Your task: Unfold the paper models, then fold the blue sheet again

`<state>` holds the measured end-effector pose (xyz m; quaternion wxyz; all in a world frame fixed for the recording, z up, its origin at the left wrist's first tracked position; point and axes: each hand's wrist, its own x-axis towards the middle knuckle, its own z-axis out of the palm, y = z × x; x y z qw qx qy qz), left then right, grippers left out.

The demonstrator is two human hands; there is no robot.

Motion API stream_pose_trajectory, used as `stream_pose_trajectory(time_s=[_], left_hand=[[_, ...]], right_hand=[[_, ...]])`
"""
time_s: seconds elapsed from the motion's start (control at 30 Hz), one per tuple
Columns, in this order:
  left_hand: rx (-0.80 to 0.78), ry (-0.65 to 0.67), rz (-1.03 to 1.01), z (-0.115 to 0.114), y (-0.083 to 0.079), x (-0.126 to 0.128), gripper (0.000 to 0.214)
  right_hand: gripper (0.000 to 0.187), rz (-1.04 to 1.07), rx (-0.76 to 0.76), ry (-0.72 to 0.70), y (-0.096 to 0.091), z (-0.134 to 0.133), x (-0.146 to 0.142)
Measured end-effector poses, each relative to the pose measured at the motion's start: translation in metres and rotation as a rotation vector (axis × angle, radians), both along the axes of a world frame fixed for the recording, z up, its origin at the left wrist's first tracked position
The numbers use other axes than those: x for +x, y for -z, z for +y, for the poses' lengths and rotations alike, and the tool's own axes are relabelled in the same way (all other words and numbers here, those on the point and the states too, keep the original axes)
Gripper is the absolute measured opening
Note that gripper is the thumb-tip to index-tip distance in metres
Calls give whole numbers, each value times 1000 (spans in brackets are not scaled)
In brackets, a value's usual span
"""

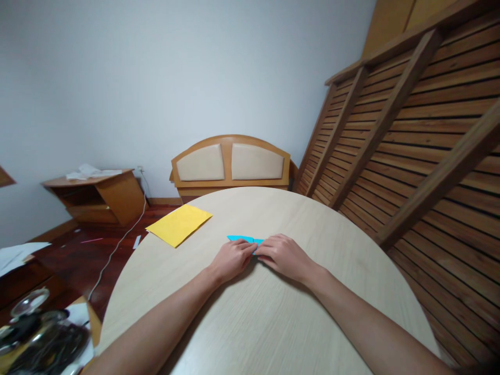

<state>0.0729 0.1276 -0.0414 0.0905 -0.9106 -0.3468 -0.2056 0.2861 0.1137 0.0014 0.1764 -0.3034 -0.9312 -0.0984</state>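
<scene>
A small folded piece of blue paper (244,239) lies on the round pale wooden table (273,312). Both hands rest on it, knuckles up, side by side. My left hand (231,259) has its fingers curled and pressed down on the near edge of the blue paper. My right hand (283,255) does the same from the right, its fingertips meeting the left hand's over the paper. Most of the blue paper is hidden under the fingers.
A stack of yellow paper (178,224) lies at the table's far left edge. Behind the table stands a wooden headboard (231,164). A slatted wooden wall (422,146) runs along the right. A low wooden cabinet (97,195) and clutter (39,333) sit left.
</scene>
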Motion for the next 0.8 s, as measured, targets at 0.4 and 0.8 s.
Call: stream_pose_trajectory(time_s=[0.4,0.8], left_hand=[[-97,129,32,-5,-3,0,31],[-167,131,-12,6,4,-22,37]], right_hand=[[18,-112,-9,27,2,5,4],[13,-33,-23,-22,-11,16,34]])
